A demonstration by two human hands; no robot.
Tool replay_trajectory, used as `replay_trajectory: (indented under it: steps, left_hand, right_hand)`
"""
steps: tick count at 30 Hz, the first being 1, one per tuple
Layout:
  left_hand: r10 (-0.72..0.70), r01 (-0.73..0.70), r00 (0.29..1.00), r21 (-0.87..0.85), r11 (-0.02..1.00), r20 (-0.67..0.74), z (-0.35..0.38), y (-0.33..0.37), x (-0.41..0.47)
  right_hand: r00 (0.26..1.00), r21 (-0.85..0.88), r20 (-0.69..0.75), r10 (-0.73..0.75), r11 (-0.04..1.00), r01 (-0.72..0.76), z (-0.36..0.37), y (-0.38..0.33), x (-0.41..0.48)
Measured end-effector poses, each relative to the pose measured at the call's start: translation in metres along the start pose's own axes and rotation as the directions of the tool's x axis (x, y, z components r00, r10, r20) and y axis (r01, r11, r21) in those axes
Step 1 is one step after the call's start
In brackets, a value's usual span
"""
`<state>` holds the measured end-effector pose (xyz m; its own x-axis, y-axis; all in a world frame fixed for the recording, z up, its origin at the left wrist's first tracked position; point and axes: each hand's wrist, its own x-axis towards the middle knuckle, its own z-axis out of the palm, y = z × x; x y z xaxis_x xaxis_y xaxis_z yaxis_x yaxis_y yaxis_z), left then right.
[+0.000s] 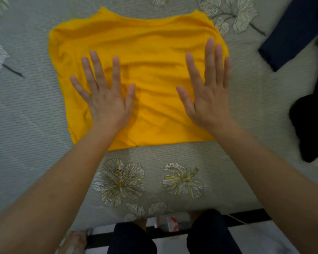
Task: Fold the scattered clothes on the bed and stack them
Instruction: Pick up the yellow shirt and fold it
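The yellow shirt point(145, 70) is spread on the bed point(173, 153) straight in front of me. It is folded down to a rough rectangle, with a fairly straight near edge and a wavy far edge where two small corners stick out. My left hand point(106, 99) lies flat on its left half and my right hand point(209, 96) on its right half, close to the right edge. The fingers point(209, 57) of both are straight and spread apart, gripping nothing, palms down on the cloth. I cannot tell whether the right palm bears fully on the fabric or hovers just off it. I judge this to be the smoothing step: pressing out the soft ridges that run across the middle between my hands before another fold. Next I would need to take hold of one side, most likely pinching both corners of the left or right edge, and carry it over to the other so the shirt halves into a compact packet. That calls for an even lift on both corners so the layers underneath do not slide or bunch. The left edge bulges and looks loose, so it may want tucking first. Off to my right a navy piece point(292, 33) lies flat at the far side and a black piece point(312, 125) lies heaped nearer, both well apart from the shirt. The black one looks unfolded, so I take the task to be partway, with the stacking not yet done.
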<state>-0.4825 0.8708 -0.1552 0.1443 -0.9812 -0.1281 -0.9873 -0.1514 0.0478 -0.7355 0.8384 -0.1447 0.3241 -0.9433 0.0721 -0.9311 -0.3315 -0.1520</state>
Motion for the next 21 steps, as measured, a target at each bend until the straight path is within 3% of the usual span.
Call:
replay_trajectory:
  steps: [5, 8, 11, 13, 16, 19, 21]
  left_hand:
    - [0.101, -0.103, 0.993, 0.022, 0.994, 0.067, 0.033, -0.004, -0.053]
    - [0.142, -0.144, 0.987, 0.021, 0.989, 0.074, 0.032, -0.005, -0.048]
    - [0.168, -0.170, 0.981, 0.017, 0.985, 0.096, 0.028, -0.008, -0.046]
    - [0.155, -0.154, 0.986, -0.017, 0.988, 0.066, 0.021, 0.002, -0.048]
    - [0.214, -0.220, 0.975, -0.112, 0.969, -0.066, 0.010, 0.040, -0.066]
    - [0.387, -0.422, 0.906, -0.306, 0.854, -0.169, 0.002, 0.097, -0.096]
    - [0.531, -0.546, 0.833, -0.383, 0.745, -0.154, 0.003, 0.134, -0.114]
  right_hand:
    - [0.959, 0.003, 0.207, 0.193, 0.980, -0.198, 0.020, 0.038, -0.069]
    - [0.921, 0.130, 0.186, 0.343, 0.920, -0.369, 0.017, 0.045, -0.068]
    - [0.787, 0.206, 0.073, 0.613, 0.762, -0.613, 0.003, 0.070, -0.070]
    - [0.758, 0.244, 0.066, 0.649, 0.726, -0.643, -0.007, 0.088, -0.068]
    - [0.677, 0.423, 0.248, 0.693, 0.551, -0.719, -0.024, 0.097, -0.047]
    - [0.677, 0.455, 0.391, 0.623, 0.509, -0.731, -0.030, 0.097, -0.012]
    - [0.695, 0.473, 0.446, 0.564, 0.511, -0.718, -0.030, 0.095, 0.016]
